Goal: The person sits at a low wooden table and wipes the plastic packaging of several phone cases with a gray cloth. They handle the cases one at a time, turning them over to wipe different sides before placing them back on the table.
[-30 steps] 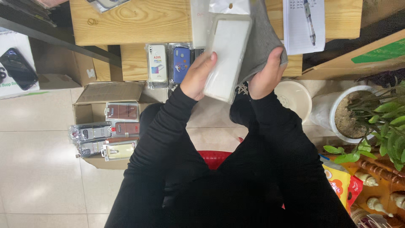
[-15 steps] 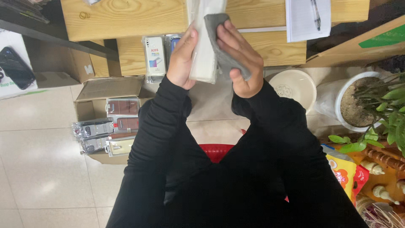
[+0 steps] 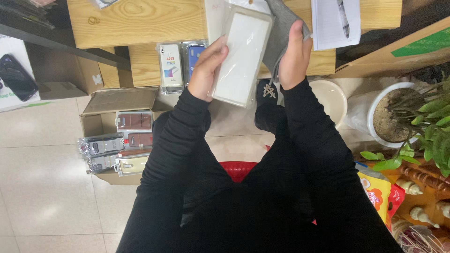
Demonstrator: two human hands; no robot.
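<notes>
Pale wood makes up the desk (image 3: 140, 21) across the top of the view, with a lower shelf (image 3: 145, 70) of the same wood beneath it. Below, on the tiled floor (image 3: 42, 178), sits an open cardboard box (image 3: 101, 122) filled with packaged phone cases (image 3: 117, 150). To the right stands a white pot (image 3: 375, 117) of soil with a green plant (image 3: 433, 136), and just left of it a cream bucket (image 3: 333, 98). A red stool (image 3: 239, 169) shows between the person's black-clad legs.

On the desk's right end lies a sheet of paper (image 3: 328, 23) with a pen (image 3: 343, 18) on it. Two more packaged cases (image 3: 180, 65) rest on the shelf, side by side.

The left hand (image 3: 208, 70) is closed around the lower left edge of a clear phone case (image 3: 241, 56) in glossy wrap, holding it tilted above the shelf's edge, in front of the desk. The right hand (image 3: 293, 54) grips a grey cloth (image 3: 279, 33), which is bunched against the case's right side and upper corner, thumb pointing up along the fabric
</notes>
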